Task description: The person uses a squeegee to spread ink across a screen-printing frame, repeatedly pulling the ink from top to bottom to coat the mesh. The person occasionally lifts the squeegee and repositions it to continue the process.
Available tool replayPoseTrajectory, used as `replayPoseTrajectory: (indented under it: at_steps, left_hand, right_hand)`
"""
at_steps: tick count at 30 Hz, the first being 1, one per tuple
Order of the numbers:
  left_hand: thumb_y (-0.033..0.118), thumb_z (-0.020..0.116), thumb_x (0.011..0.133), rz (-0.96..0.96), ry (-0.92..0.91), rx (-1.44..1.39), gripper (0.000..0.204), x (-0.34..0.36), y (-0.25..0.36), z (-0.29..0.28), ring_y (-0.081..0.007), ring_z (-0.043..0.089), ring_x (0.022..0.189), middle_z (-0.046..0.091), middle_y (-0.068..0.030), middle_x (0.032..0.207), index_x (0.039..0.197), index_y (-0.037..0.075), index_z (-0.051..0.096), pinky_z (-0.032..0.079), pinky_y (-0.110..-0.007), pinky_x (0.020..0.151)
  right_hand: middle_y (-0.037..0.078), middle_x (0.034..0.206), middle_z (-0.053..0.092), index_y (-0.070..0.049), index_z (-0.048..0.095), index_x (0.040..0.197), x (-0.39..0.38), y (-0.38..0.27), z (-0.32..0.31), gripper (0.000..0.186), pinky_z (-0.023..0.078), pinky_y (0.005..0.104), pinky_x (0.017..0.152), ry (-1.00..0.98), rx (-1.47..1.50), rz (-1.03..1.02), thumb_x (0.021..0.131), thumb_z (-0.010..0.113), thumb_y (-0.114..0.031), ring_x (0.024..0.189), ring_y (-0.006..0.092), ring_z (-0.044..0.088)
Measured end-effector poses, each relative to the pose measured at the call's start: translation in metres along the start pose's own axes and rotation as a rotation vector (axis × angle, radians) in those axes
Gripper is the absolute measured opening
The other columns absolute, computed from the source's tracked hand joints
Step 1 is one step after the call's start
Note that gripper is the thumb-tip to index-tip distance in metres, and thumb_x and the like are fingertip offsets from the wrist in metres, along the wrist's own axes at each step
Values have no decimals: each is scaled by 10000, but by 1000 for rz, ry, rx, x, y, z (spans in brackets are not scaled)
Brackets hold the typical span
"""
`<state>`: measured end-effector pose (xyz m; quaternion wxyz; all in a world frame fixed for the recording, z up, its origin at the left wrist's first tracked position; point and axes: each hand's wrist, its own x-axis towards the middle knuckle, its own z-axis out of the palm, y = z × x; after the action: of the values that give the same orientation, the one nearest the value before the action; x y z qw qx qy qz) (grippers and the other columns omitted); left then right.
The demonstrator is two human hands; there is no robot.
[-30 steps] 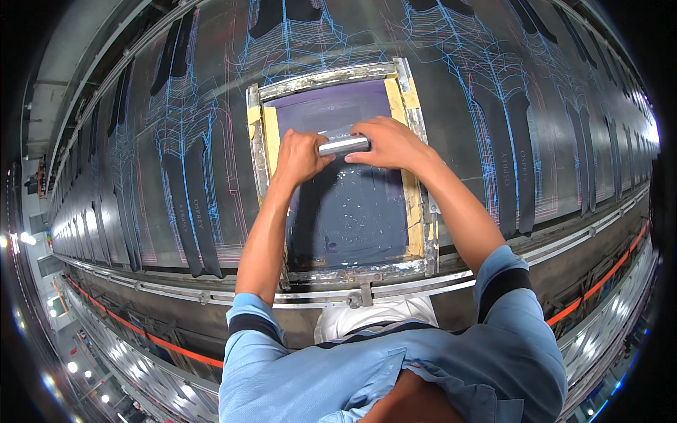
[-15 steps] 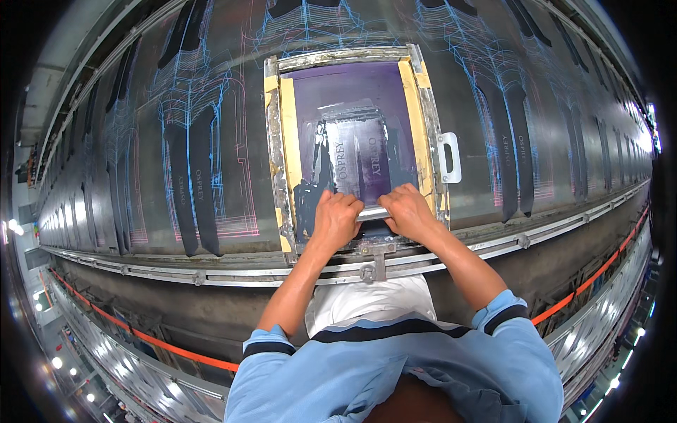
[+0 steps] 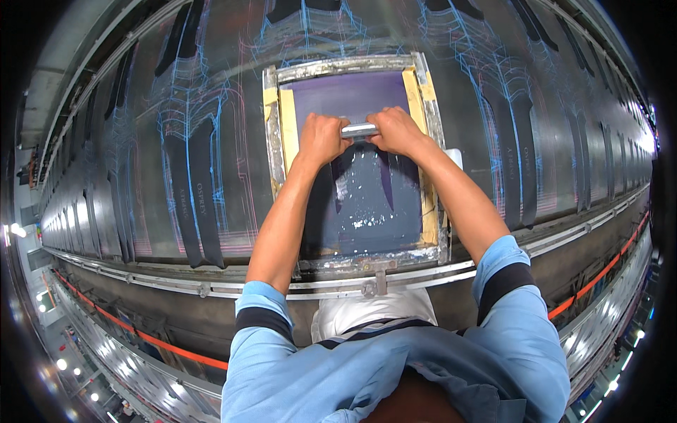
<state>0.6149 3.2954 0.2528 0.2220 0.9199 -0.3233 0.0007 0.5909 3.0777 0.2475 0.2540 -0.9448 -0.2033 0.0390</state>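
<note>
A framed printing screen with a purple mesh and yellow tape along its sides lies on the long dark table. Both hands grip a squeegee with a silvery bar, held crosswise over the far part of the mesh. My left hand is wrapped round its left end, and my right hand round its right end. Dark grey ink with pale specks covers the mesh on the near side of the squeegee. The blade's lower edge is hidden under the bar and fingers.
Dark cut fabric pieces lie on the table among blue and pink drawn lines. A metal rail runs along the near table edge, with a bracket at the screen. A white handle juts from the frame's right side, partly behind my forearm.
Both hands have pushed the squeegee from the near end of the screen to its far part. Grey ink now covers the near mesh, where lettering and purple showed before.
</note>
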Motion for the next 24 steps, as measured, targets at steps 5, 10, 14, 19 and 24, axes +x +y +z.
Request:
replayPoseTrajectory:
  at_steps: [5,10,14,19,24]
  left_hand:
    - [191,804,702,7,39,-12,112,-44,32,11,-339,686,709,696,-136,694,774,123,752,449,-452,760]
    - [73,779,626,15,51,-68,174,-152,104,15,-274,631,737,657,-78,739,751,105,662,410,-410,755]
    - [74,780,640,27,-32,-80,177,-149,106,4,-281,651,752,656,-72,742,772,100,664,417,-418,770]
    - [76,792,667,59,86,11,204,-73,56,0,-291,672,787,706,-81,793,860,102,732,428,-425,786]
    - [125,829,670,50,115,41,173,-8,14,1,-314,664,747,696,-89,756,818,103,742,429,-438,748]
  right_hand:
    - [177,796,688,-48,672,834,-57,-29,8,182,484,476,824,32,-40,-36,698,780,-104,837,375,659]
    - [127,833,685,-66,652,821,-159,-85,26,230,462,457,849,2,28,-68,635,785,-54,919,318,638]
    - [111,849,694,-77,662,854,-158,-82,19,212,454,450,832,-119,-4,-32,672,769,-91,939,311,638]
    - [107,862,702,-79,670,865,-82,-45,-5,189,461,445,823,88,-145,-99,698,758,-99,917,312,639]
    - [123,819,712,-79,695,853,-16,-5,-7,168,485,461,794,124,-147,-77,712,779,-113,869,340,664]
